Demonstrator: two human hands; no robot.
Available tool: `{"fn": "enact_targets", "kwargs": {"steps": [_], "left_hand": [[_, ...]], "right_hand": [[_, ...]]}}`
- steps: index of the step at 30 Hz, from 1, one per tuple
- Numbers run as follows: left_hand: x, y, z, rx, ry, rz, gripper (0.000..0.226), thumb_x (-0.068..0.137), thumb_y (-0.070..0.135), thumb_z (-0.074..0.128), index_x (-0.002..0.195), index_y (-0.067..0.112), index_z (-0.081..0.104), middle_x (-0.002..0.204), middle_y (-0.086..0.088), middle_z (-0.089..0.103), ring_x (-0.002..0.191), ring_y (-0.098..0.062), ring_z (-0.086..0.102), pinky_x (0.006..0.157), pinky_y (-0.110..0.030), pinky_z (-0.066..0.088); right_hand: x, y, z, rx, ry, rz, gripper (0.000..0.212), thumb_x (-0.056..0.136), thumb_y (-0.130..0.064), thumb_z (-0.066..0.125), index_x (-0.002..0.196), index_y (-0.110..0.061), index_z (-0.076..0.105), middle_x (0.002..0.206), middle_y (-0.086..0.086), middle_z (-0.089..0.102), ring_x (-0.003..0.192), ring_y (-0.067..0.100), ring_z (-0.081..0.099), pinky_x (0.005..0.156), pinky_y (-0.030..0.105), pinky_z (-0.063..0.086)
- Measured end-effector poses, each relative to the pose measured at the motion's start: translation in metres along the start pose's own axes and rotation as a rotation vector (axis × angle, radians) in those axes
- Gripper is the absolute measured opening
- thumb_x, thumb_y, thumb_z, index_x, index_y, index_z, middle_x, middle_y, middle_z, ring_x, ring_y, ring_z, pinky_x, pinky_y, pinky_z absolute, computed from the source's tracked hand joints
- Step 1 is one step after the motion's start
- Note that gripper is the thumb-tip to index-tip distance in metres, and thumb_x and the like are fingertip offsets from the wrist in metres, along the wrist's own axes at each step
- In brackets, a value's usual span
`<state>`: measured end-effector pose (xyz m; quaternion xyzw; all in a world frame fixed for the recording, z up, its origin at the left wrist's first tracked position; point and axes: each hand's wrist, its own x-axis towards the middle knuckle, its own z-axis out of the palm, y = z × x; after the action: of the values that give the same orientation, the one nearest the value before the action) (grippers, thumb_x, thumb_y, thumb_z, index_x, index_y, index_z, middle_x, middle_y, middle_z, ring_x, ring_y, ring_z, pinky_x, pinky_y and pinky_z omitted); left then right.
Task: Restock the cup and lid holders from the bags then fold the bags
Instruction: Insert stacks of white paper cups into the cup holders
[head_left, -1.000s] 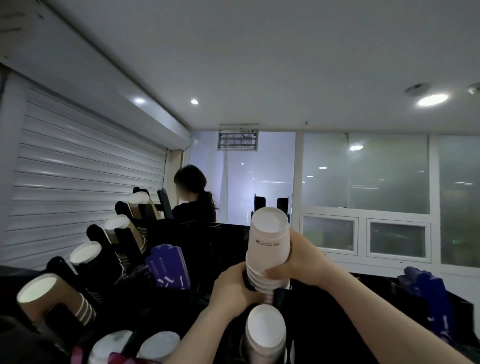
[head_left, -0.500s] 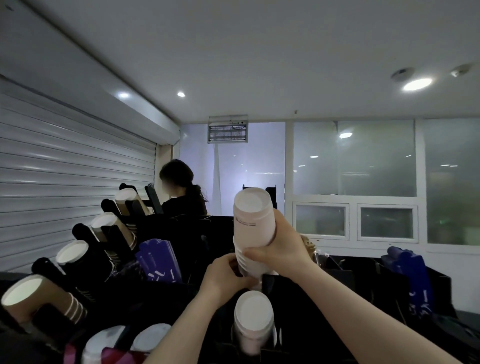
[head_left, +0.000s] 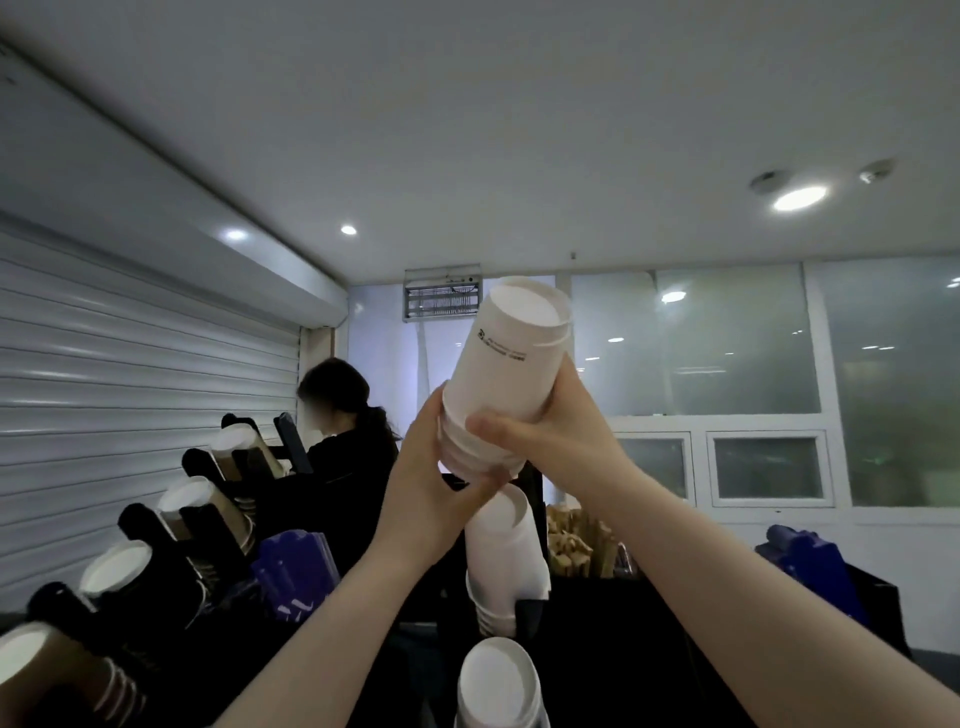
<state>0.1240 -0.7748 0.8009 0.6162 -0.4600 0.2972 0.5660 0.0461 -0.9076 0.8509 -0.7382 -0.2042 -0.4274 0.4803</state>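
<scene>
A stack of white paper cups (head_left: 501, 374), bases up and tilted, is raised in the middle of the view. My left hand (head_left: 434, 467) grips its lower rims from the left and underneath. My right hand (head_left: 556, 436) wraps its right side, thumb across the front. Directly below stands another white cup stack (head_left: 501, 551) in a black holder (head_left: 527, 616). A third white cup stack (head_left: 496, 686) sits at the bottom edge. No bag is visible.
A row of black angled holders with brown paper cups (head_left: 208, 512) runs along the left by a closed roller shutter (head_left: 130, 389). Blue sleeve packs (head_left: 293, 577) lie beside them, and another blue pack (head_left: 810, 561) at right. A person in black (head_left: 348, 441) stands behind. Wooden stirrers (head_left: 579, 540) sit in a bin.
Both hands have lifted the top cup stack up and off the stack in the holder, leaving a gap between them. The camera has tilted upward.
</scene>
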Motion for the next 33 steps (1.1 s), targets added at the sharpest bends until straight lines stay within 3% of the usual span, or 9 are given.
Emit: {"fn": "enact_targets", "kwargs": {"steps": [4, 8, 10, 15, 21, 24, 26, 29, 33], "left_hand": [[0.021, -0.009, -0.001, -0.017, 0.025, 0.067, 0.064, 0.072, 0.022, 0.081, 0.122, 0.043, 0.047, 0.117, 0.017, 0.061, 0.109, -0.006, 0.060, 0.087, -0.028, 0.051], [0.038, -0.041, 0.004, 0.067, -0.069, -0.006, 0.073, 0.073, 0.026, 0.080, 0.131, 0.045, 0.041, 0.127, 0.023, 0.055, 0.119, 0.000, 0.052, 0.097, -0.030, 0.046], [0.045, -0.061, 0.009, 0.119, -0.108, -0.081, 0.081, 0.077, 0.029, 0.077, 0.138, 0.049, 0.027, 0.142, 0.026, 0.039, 0.131, 0.001, 0.037, 0.106, -0.025, 0.034], [0.050, -0.109, 0.022, 0.254, -0.162, -0.291, 0.076, 0.092, 0.035, 0.058, 0.150, 0.039, 0.008, 0.155, 0.016, 0.022, 0.135, 0.006, 0.018, 0.105, -0.016, 0.018], [0.048, -0.136, 0.035, 0.266, -0.260, -0.371, 0.063, 0.097, 0.043, 0.043, 0.150, 0.034, 0.010, 0.148, 0.015, 0.032, 0.143, -0.017, 0.020, 0.113, -0.034, 0.023], [0.042, -0.142, 0.034, 0.273, -0.280, -0.375, 0.062, 0.099, 0.034, 0.040, 0.151, 0.036, 0.007, 0.156, 0.012, 0.018, 0.141, -0.009, -0.002, 0.116, -0.034, 0.000], [0.039, -0.144, 0.032, 0.300, -0.298, -0.363, 0.066, 0.095, 0.019, 0.038, 0.151, 0.035, 0.006, 0.157, 0.003, 0.019, 0.138, -0.004, -0.001, 0.111, -0.027, -0.006], [0.037, -0.141, 0.032, 0.321, -0.332, -0.378, 0.070, 0.091, 0.011, 0.039, 0.151, 0.029, 0.006, 0.146, -0.022, 0.036, 0.143, -0.022, 0.019, 0.112, -0.028, -0.006], [0.038, -0.137, 0.035, 0.333, -0.335, -0.415, 0.067, 0.094, 0.015, 0.034, 0.152, 0.024, 0.002, 0.158, -0.003, 0.015, 0.146, -0.022, -0.001, 0.115, -0.033, -0.001]], "right_hand": [[0.016, -0.006, -0.013, 0.014, 0.020, -0.033, 0.058, 0.069, -0.047, 0.079, 0.118, -0.042, 0.049, 0.107, -0.025, 0.061, 0.097, -0.010, 0.057, 0.071, 0.012, 0.049], [0.036, 0.006, -0.027, -0.126, 0.065, -0.094, 0.060, 0.066, -0.033, 0.081, 0.112, -0.052, 0.047, 0.106, -0.024, 0.059, 0.093, -0.003, 0.058, 0.078, 0.028, 0.056], [0.046, 0.020, -0.030, -0.188, 0.102, -0.117, 0.059, 0.067, -0.028, 0.081, 0.112, -0.049, 0.049, 0.105, -0.025, 0.059, 0.094, 0.000, 0.058, 0.081, 0.034, 0.056], [0.068, 0.059, -0.041, -0.233, 0.174, -0.011, 0.065, 0.068, -0.034, 0.081, 0.122, -0.045, 0.046, 0.109, -0.027, 0.053, 0.097, 0.000, 0.055, 0.072, 0.021, 0.046], [0.073, 0.089, -0.029, -0.290, 0.143, 0.051, 0.061, 0.067, -0.038, 0.080, 0.121, -0.037, 0.051, 0.104, -0.029, 0.054, 0.088, -0.003, 0.057, 0.063, 0.014, 0.042], [0.074, 0.093, -0.028, -0.277, 0.155, 0.067, 0.061, 0.064, -0.041, 0.079, 0.119, -0.038, 0.053, 0.103, -0.028, 0.055, 0.088, -0.001, 0.057, 0.064, 0.017, 0.044], [0.071, 0.100, -0.028, -0.259, 0.150, 0.095, 0.061, 0.064, -0.041, 0.080, 0.118, -0.038, 0.053, 0.104, -0.026, 0.056, 0.088, -0.001, 0.057, 0.065, 0.017, 0.044], [0.065, 0.115, -0.023, -0.308, 0.097, 0.164, 0.063, 0.064, -0.041, 0.082, 0.118, -0.039, 0.052, 0.104, -0.022, 0.055, 0.087, -0.002, 0.057, 0.064, 0.018, 0.044], [0.057, 0.138, -0.011, -0.470, -0.076, 0.231, 0.066, 0.062, -0.037, 0.085, 0.118, -0.039, 0.050, 0.101, -0.026, 0.052, 0.085, -0.002, 0.056, 0.067, 0.016, 0.041]]}}
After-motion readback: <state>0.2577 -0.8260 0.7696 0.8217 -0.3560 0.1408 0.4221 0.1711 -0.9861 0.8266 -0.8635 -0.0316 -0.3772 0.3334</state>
